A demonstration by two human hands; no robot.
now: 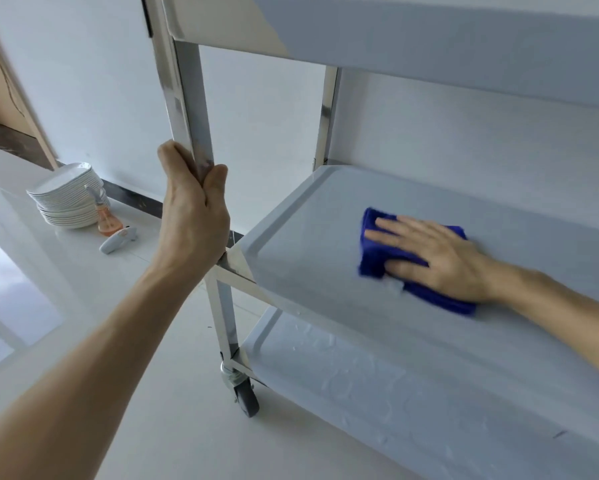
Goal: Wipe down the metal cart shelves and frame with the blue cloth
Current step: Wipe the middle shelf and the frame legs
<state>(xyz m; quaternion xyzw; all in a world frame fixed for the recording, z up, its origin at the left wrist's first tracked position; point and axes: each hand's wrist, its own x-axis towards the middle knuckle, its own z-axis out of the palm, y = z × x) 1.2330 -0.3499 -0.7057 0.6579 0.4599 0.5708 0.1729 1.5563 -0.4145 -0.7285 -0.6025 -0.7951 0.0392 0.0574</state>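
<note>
Right hand [443, 258] is lying flat, fingers straight, pressing the blue cloth [381, 251] onto the middle shelf [291, 237] of the metal cart, cloth sitting left of shelf centre with wet streaks near it. Left hand [194, 209] is gripping the cart's front upright post [190, 109], fingers and thumb curled round it just above that shelf. On the floor behind, near the wall: a stack of white plates [66, 195], an orange spray bottle [107, 216] just beside it, a small white device [118, 239] lying near both.
</note>
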